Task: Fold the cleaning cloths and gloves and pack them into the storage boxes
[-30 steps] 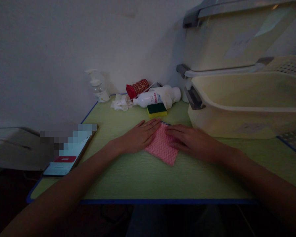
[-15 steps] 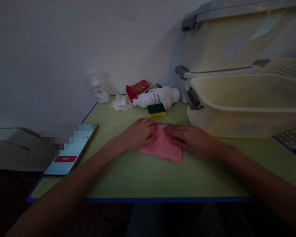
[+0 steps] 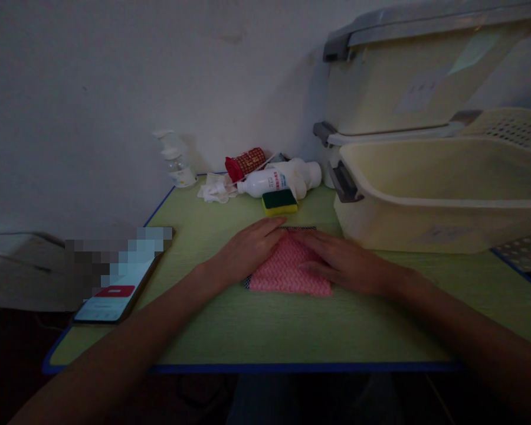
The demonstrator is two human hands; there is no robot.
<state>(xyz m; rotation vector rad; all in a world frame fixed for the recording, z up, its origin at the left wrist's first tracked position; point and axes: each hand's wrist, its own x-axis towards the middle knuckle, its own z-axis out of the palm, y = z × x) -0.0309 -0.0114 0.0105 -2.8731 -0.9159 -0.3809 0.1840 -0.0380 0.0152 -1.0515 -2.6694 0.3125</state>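
A folded pink cloth (image 3: 287,274) with a dark checked edging lies flat on the green table (image 3: 292,330) in front of me. My left hand (image 3: 254,245) rests on its left side, fingers stretched toward the far edge. On the right part of the cloth lies my right hand (image 3: 340,257), its fingers extended and reaching left over the pink surface. The fingertips of both hands come close together near the far edge. Just beyond the cloth sits a yellow and green sponge (image 3: 279,202).
A white bottle (image 3: 261,183), a red patterned roll (image 3: 246,164), crumpled white tissue (image 3: 216,188) and a pump bottle (image 3: 177,165) stand or lie by the wall. Cream bins (image 3: 446,227) occupy the right side. A phone (image 3: 119,289) is at the left edge.
My right fingers have moved left across the cloth, closer to my left hand. More of the cloth's checked edging shows at the far side and the lower left corner.
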